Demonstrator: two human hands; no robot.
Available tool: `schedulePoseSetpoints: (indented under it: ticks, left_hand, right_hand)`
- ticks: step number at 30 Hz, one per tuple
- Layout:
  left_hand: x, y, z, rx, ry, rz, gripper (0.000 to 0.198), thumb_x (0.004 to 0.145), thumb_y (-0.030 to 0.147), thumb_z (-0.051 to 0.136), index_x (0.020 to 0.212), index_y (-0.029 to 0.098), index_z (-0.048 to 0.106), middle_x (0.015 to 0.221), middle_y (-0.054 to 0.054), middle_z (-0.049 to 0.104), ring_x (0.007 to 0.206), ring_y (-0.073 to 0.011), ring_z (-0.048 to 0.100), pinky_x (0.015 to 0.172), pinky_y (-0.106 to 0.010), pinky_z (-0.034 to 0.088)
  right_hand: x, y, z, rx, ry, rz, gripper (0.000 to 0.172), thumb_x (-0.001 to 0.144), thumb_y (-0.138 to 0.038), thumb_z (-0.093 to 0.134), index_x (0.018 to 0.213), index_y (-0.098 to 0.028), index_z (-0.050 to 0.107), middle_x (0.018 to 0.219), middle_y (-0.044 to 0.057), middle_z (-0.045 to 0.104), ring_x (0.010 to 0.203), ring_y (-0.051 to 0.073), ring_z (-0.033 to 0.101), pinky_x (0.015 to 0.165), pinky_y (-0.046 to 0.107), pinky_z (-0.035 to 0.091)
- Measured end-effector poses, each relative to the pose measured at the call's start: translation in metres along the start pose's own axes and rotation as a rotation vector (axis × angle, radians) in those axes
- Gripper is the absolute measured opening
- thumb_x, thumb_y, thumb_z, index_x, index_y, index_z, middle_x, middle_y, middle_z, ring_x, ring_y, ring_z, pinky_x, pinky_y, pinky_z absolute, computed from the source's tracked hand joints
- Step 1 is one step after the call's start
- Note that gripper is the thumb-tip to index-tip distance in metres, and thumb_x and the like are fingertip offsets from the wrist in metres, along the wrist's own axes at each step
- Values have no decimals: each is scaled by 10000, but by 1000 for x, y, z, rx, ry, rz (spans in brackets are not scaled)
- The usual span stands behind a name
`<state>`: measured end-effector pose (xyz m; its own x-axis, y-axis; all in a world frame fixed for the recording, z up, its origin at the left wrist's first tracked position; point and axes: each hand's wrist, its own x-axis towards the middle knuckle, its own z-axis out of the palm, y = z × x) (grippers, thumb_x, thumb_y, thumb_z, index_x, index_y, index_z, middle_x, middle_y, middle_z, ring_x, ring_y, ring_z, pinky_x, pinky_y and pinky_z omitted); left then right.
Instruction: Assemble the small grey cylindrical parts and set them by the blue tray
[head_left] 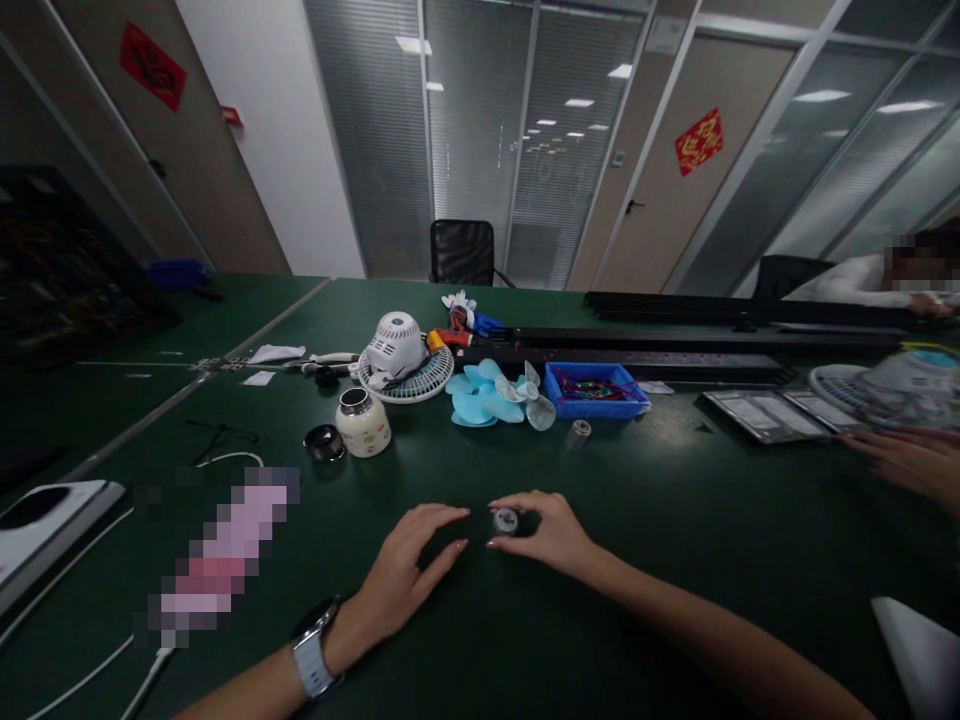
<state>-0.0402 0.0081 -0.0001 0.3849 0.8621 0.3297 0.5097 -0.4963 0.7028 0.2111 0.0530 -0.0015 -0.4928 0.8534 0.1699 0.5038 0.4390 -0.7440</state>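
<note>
A small grey metal cylinder (505, 522) with a round patterned top stands on the green table. My right hand (551, 530) curls its thumb and index finger around it from the right, seemingly touching its sides. To the left of the cylinder, my left hand (420, 555) hangs over the table with thumb and fingers apart, holding nothing. A watch (315, 640) with a pale strap is on my left wrist. Farther back is a similar metal cylinder (580, 432), apart from both hands.
Behind lie light blue fan blades (480, 393), a white fan housing (397, 350), a blue bin (596, 392) of wires and a cream jar (363, 425). A phone-like pixelated item (225, 550) with cables is at left. A co-worker's hand (907, 460) reaches in at right.
</note>
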Motion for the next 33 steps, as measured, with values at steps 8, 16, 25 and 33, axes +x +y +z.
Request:
schedulePoseSetpoints:
  ticks: [8, 16, 25, 33]
  left_hand:
    - [17, 1, 16, 1, 164, 5, 199, 873, 284, 656, 1066, 241, 676, 1103, -59, 704, 1022, -221, 656, 887, -367, 538]
    - [5, -21, -6, -28, 178, -132, 276, 840, 340, 687, 1075, 218, 608, 1038, -61, 743, 968, -233, 715, 874, -380, 550]
    - [-10, -52, -12, -32, -71, -240, 509, 838, 346, 670, 1303, 265, 481, 1077, -28, 761, 1088, -232, 678, 978, -419, 490]
    - [-10, -51, -13, -60, -88, -238, 537, 840, 378, 671, 1325, 271, 467, 1065, -39, 764, 1131, -251, 648, 1046, -496, 397]
  right_hand:
    - [24, -15, 41, 194, 8, -11, 323, 663, -247, 773, 973, -194, 702, 861, 3, 742, 774, 180, 684, 732, 277, 498]
    - [21, -13, 42, 269, 6, -39, 415, 673, -422, 791, 1017, -210, 696, 981, 24, 726, 905, 198, 673, 807, 301, 510]
    - [13, -9, 28, 259, -34, -20, 371, 688, -353, 780, 1014, -204, 684, 987, 32, 718, 901, 195, 670, 795, 312, 533]
    - [-30, 68, -60, 105, 199, 155, 381, 711, -399, 751, 1013, -177, 683, 1019, 88, 715, 952, 243, 675, 874, 417, 537]
